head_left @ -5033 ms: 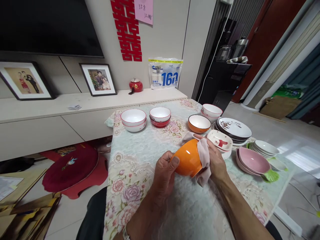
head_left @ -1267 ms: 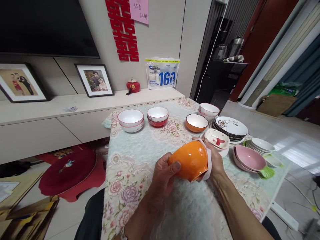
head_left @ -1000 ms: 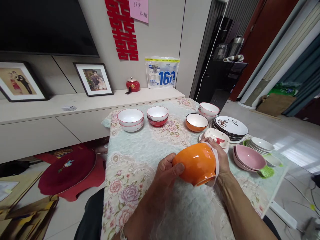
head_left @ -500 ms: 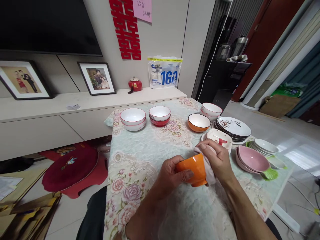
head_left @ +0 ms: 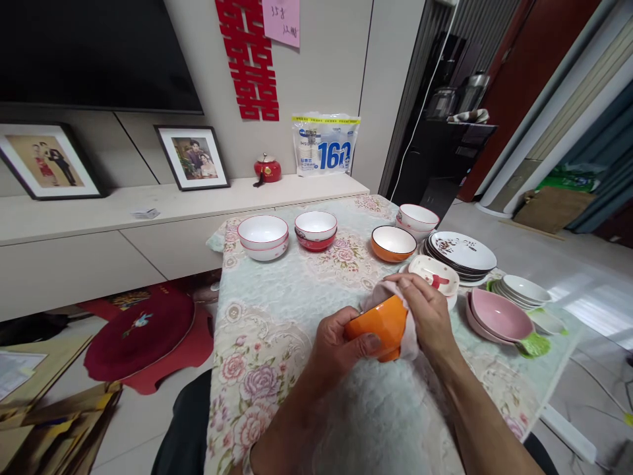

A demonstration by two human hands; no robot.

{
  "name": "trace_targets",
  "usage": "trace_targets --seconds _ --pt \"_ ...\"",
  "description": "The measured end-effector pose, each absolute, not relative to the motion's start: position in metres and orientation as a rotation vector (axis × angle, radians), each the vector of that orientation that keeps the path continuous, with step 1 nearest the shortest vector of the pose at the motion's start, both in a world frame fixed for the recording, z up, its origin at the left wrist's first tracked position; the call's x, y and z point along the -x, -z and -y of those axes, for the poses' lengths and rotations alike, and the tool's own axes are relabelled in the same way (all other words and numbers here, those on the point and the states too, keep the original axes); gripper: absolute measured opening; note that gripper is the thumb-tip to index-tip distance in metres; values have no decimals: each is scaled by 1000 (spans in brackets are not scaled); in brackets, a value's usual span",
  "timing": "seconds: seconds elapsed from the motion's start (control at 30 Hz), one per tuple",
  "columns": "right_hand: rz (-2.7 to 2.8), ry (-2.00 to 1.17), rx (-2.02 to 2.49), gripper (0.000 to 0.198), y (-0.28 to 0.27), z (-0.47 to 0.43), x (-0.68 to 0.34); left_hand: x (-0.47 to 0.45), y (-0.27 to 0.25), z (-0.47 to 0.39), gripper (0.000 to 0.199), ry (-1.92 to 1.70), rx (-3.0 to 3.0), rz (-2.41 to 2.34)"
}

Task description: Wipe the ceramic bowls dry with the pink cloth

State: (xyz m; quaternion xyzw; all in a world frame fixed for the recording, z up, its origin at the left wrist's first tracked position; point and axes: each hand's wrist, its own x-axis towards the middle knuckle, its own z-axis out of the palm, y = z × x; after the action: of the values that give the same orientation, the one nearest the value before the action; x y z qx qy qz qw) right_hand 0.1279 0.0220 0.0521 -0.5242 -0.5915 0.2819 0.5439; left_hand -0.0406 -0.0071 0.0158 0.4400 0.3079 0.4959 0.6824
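"Orange bowl [head_left: 380, 326]: which way does it point?"

"Mouth up and away, toward the far edge of the worktop [head_left: 291, 290]; foot down and to the right. It's round, and its axis, foot to rim, leans left."

"Where is it?"

"Held above the worktop, between the left and right edges."

"And the hands?"

"The left hand [head_left: 342, 338] grips the bowl's left side, thumb along the outer wall. The right hand [head_left: 429, 315], back upward, clasps a pale cloth [head_left: 410, 338] against the right side."

"Anything unclear?"

"The bowl's inside, the left fingertips and part of the cloth are hidden."
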Motion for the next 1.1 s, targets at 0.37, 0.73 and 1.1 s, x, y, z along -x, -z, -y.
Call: trace_targets --seconds 0.37,0.73,1.1 --pt "1533 -324 1207 33 -42 -11 -106 39 -15 4 31 -1266 -715 -622" --pt "1580 -345 1178 32 -32 -22 -113 36 -20 3 27 -1381 -612 -618" --pt "1664 -80 1045 6 -33 -9 -101 40 -18 -4 32 -1474 -558 -561"
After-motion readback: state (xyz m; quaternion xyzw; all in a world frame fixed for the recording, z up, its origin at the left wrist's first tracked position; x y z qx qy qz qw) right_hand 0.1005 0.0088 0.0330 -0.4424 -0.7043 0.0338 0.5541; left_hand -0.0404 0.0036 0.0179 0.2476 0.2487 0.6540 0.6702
